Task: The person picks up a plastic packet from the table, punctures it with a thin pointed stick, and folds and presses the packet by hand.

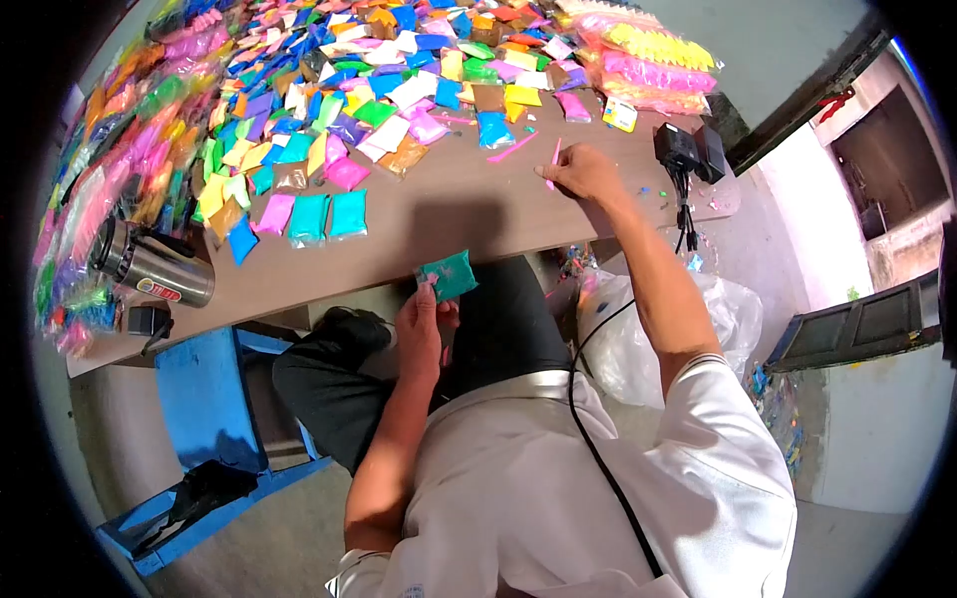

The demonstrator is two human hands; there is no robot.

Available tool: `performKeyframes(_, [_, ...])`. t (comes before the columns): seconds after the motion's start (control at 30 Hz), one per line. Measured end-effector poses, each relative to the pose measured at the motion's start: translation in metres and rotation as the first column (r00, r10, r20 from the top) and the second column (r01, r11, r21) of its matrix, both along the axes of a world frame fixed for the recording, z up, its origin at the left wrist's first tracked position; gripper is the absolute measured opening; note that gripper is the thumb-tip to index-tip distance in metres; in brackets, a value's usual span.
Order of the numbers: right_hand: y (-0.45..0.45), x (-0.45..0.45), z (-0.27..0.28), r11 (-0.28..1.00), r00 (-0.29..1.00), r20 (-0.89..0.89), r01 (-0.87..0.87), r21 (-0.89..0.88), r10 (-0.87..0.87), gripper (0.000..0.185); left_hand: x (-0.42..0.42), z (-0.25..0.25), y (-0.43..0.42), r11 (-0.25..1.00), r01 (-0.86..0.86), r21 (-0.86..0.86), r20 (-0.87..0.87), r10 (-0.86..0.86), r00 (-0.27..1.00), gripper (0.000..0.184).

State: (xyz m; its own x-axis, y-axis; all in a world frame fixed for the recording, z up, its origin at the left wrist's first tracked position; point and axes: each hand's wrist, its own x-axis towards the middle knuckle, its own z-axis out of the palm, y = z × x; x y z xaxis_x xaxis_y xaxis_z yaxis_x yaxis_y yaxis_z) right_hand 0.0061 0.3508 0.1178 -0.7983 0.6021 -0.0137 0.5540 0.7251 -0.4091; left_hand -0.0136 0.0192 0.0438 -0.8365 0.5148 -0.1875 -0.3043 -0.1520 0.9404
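Observation:
My left hand (420, 324) is closed on the lower corner of a small teal packet (454, 280), held over my lap just off the table's front edge. A pinkish patch shows on the packet's face. Out over the table, my right hand (586, 173) pinches a thin pink stick (554, 159), its fingertips close to the tabletop. Another pink stick (512, 149) lies on the table to the left of that hand. Near it rests a blue packet (493, 131). Two teal packets (309, 219) lie side by side toward the table's front left.
A large heap of colourful packets (399, 90) covers the back of the table (379, 261). Bundled bags (658, 75) sit at back right, black adapters (678, 149) with cables at right. A steel mug (159, 269) stands at left. Below are a blue stool (209, 399) and a clear plastic bag (638, 339).

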Motion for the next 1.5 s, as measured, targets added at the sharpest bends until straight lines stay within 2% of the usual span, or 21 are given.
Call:
performKeyframes(0.03, [0.003, -0.003, -0.003, 1.0, 1.0, 0.0, 0.0, -0.002, 0.0, 0.045, 0.001, 0.001, 0.003, 1.0, -0.014, -0.009, 0.008, 0.014, 1.0, 0.043])
performKeyframes(0.1, [0.001, -0.01, -0.002, 0.986, 0.989, -0.025, -0.15, -0.071, 0.149, 0.038, 0.002, 0.001, 0.007, 1.0, -0.027, -0.001, 0.023, 0.027, 0.999, 0.043])
performKeyframes(0.13, [-0.004, -0.009, 0.003, 0.986, 0.989, -0.025, -0.151, -0.071, 0.149, 0.038, 0.003, 0.001, 0.008, 0.999, -0.038, 0.007, 0.039, 0.037, 0.999, 0.043])
performKeyframes(0.2, [-0.014, -0.004, 0.015, 0.967, 0.988, 0.079, -0.114, -0.227, 0.135, 0.033, 0.003, 0.001, 0.008, 0.999, -0.035, 0.01, 0.041, 0.035, 0.999, 0.042])
performKeyframes(0.33, [-0.02, 0.007, 0.007, 0.926, 0.992, 0.061, -0.082, -0.369, 0.112, 0.019, -0.001, 0.001, 0.009, 1.0, -0.03, -0.001, 0.032, 0.03, 0.999, 0.041])
performKeyframes(0.4, [-0.029, 0.022, 0.006, 0.757, 0.985, -0.174, -0.105, -0.645, -0.012, 0.011, -0.002, 0.0, 0.009, 0.999, -0.039, -0.007, 0.013, 0.04, 0.999, 0.043])
performKeyframes(0.43, [-0.034, 0.028, 0.006, 0.755, 0.986, -0.169, -0.108, -0.646, -0.003, 0.011, -0.003, 0.0, 0.011, 0.999, -0.037, -0.008, -0.017, 0.037, 0.999, 0.045])
performKeyframes(0.5, [-0.045, 0.041, 0.008, 0.376, 0.86, -0.475, -0.384, -0.843, -0.188, 0.011, -0.006, -0.003, 0.016, 0.999, -0.05, 0.011, -0.009, 0.05, 0.999, 0.045])
performKeyframes(0.53, [-0.059, 0.047, 0.012, 0.374, 0.862, -0.472, -0.383, -0.844, -0.182, 0.011, -0.006, -0.004, 0.018, 0.998, -0.055, 0.03, -0.006, 0.056, 0.998, 0.046])
performKeyframes(0.6, [-0.091, 0.054, 0.017, 0.336, 0.821, -0.463, -0.356, -0.872, -0.335, 0.013, -0.005, -0.004, 0.023, 0.998, -0.069, 0.001, 0.012, 0.069, 0.998, 0.043])
performKeyframes(0.63, [-0.101, 0.056, 0.014, 0.308, 0.791, -0.536, -0.452, -0.837, -0.295, 0.018, -0.004, -0.002, 0.026, 0.997, -0.075, -0.029, 0.029, 0.076, 0.997, 0.041])
performKeyframes(0.77, [-0.152, 0.058, 0.009, 0.335, 0.759, -0.571, -0.474, -0.814, -0.314, 0.016, 0.001, 0.005, 0.033, 0.996, -0.086, -0.015, 0.001, 0.086, 0.996, 0.042])
performKeyframes(0.83, [-0.169, 0.055, 0.002, 0.53, 0.815, -0.537, -0.364, -0.766, -0.217, 0.009, 0.002, 0.003, 0.036, 0.998, -0.064, -0.002, -0.019, 0.063, 0.998, 0.042])
performKeyframes(0.87, [-0.174, 0.053, -0.006, 0.531, 0.816, -0.538, -0.365, -0.765, -0.214, 0.009, 0.002, 0.002, 0.038, 0.998, -0.066, -0.001, -0.019, 0.066, 0.998, 0.042])
performKeyframes(0.9, [-0.178, 0.051, -0.013, 0.765, 0.772, -0.634, -0.38, -0.521, -0.048, 0.008, 0.003, 0.001, 0.042, 0.997, -0.074, 0.026, -0.032, 0.075, 0.997, 0.042])
performKeyframes(0.93, [-0.18, 0.049, -0.017, 0.905, 0.731, -0.668, -0.368, -0.214, 0.14, 0.007, 0.003, 0.0, 0.043, 0.995, -0.082, 0.052, -0.043, 0.084, 0.996, 0.041])
performKeyframes(1.0, [-0.176, 0.047, -0.02, 0.916, 0.731, -0.659, -0.365, -0.163, 0.174, 0.007, 0.002, -0.004, 0.044, 0.998, -0.052, 0.04, -0.065, 0.054, 0.996, 0.042])
performKeyframes(1.07, [-0.167, 0.046, -0.023, 0.902, 0.683, -0.66, -0.431, -0.016, 0.314, 0.009, 0.001, -0.009, 0.043, 0.999, -0.022, 0.028, -0.086, 0.024, 0.996, 0.043])
performKeyframes(1.3, [-0.158, 0.04, -0.019, 0.881, 0.656, -0.613, -0.447, 0.153, 0.44, 0.008, 0.001, -0.011, 0.039, 0.988, 0.141, 0.055, -0.13, -0.133, 0.983, 0.04])
performKeyframes(1.37, [-0.158, 0.04, -0.012, 0.815, 0.565, -0.598, -0.484, 0.319, 0.569, 0.007, 0.0, -0.017, 0.039, 0.985, 0.165, 0.048, -0.161, -0.155, 0.975, 0.04])
performKeyframes(1.5, [-0.16, 0.043, -0.004, 0.792, 0.58, -0.547, -0.512, 0.332, 0.604, 0.007, 0.0, -0.018, 0.036, 0.975, 0.199, 0.098, -0.167, -0.181, 0.969, 0.04])
